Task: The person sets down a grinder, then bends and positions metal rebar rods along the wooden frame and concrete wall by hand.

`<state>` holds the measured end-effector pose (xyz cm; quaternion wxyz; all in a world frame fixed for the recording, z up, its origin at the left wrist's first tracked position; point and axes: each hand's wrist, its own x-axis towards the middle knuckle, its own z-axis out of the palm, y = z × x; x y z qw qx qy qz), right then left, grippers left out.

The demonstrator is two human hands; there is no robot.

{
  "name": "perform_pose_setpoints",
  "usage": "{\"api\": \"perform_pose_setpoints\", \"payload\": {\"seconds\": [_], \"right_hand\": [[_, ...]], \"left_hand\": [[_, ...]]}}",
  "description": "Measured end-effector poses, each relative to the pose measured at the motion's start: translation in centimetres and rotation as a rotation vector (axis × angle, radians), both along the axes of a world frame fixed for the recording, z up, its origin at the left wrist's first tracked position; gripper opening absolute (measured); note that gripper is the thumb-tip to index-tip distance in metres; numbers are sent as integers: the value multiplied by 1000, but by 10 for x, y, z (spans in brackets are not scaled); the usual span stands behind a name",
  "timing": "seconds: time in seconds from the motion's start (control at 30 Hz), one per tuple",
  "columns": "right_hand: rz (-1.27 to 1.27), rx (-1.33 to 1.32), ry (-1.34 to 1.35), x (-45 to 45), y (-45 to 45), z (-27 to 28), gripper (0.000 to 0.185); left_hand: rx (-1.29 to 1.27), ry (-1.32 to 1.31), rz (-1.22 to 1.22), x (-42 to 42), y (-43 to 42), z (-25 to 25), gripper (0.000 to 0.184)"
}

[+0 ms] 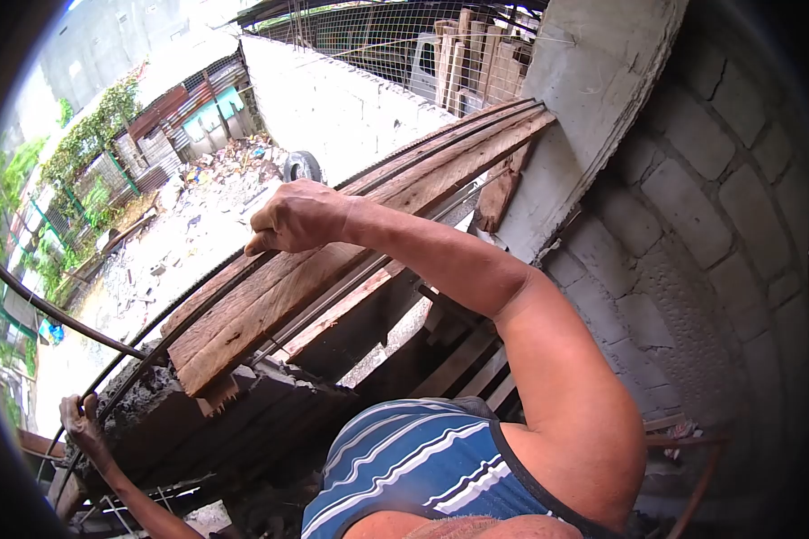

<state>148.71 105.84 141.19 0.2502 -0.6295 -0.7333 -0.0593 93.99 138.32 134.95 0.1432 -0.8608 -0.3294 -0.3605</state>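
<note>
Long dark metal rods (208, 302) run diagonally along the top of rough wooden planks (252, 310). My right hand (289, 218) is closed over the rods near the middle of the planks, its fingers curled and pinched at the rod. At the lower left, my left hand (84, 424) is bent around the rods near their far-left stretch, with the fingers partly hidden. A thicker dark curved rod (58, 310) comes in from the left edge and meets the others just above my left hand.
A rough masonry ledge (144, 386) lies under the planks' left end. A concrete post (593, 81) and block wall (692, 207) stand at the right. Beyond are a white wall (333, 99), a tire (302, 167), rubble (198, 216) and wire mesh (368, 40).
</note>
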Motion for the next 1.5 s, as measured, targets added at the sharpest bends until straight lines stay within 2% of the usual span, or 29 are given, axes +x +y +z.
{"api": "perform_pose_setpoints", "payload": {"seconds": [0.47, 0.53, 0.7, 0.73, 0.77, 0.8, 0.83, 0.87, 0.9, 0.93, 0.97, 1.0, 1.03, 1.07, 1.1, 1.13, 1.17, 1.23, 1.5], "right_hand": [[38, 82, -18, -3, 0, -2, 44], [-9, -14, -11, -4, -1, 3, 47], [-27, -35, -18, -4, -2, 2, 47], [-36, -47, -30, -5, 0, 3, 47], [31, 50, -89, 2, 4, -6, 42], [128, 151, -137, 15, 16, -24, 37], [146, 140, -152, 40, 38, -58, 25], [-106, -237, -107, 1, 7, 2, 16], [26, -59, 63, 17, 12, -21, 17], [76, 40, 209, 16, 13, -27, 29], [-87, -45, 69, 4, 7, -12, 33], [22, 90, 109, 2, 6, -13, 32], [-58, 62, 110, -2, 6, -13, 31], [-57, 67, 51, 5, 9, -18, 30], [-43, 105, -47, 9, 11, -20, 29], [-24, 98, 2, 7, 10, -18, 30], [1, 115, 26, 3, 8, -14, 31], [-12, 62, 92, -7, 11, -11, 34], [0, 70, 54, -10, 6, -10, 37]], "left_hand": [[51, 10, -34, 4, -9, 7, 31], [53, 7, -41, 3, -9, 7, 31], [120, -28, -80, 9, -9, 8, 31], [109, -14, -71, 11, -8, 8, 30], [97, 4, -42, 5, -10, 8, 30], [-33, -74, -79, -5, 6, -4, 34], [-158, -161, -26, 11, -19, 5, 33], [-245, -213, 21, 35, -54, 24, 28], [-256, -201, 81, 34, -56, 22, 28], [-53, -129, 58, 39, -63, 25, 29], [-31, -74, 127, 41, -65, 27, 36], [-82, -43, 304, 39, -58, 17, 44], [-219, -197, 232, 47, -72, 28, 51], [-318, -227, 232, 55, -82, 42, 54], [102, -168, 51, 46, -58, 29, 56], [152, -184, -98, 44, -57, 34, 56], [175, -104, -62, 43, -69, 43, 55], [234, -192, -107, 39, -67, 44, 50], [195, -203, -63, 38, -72, 44, 49]]}}
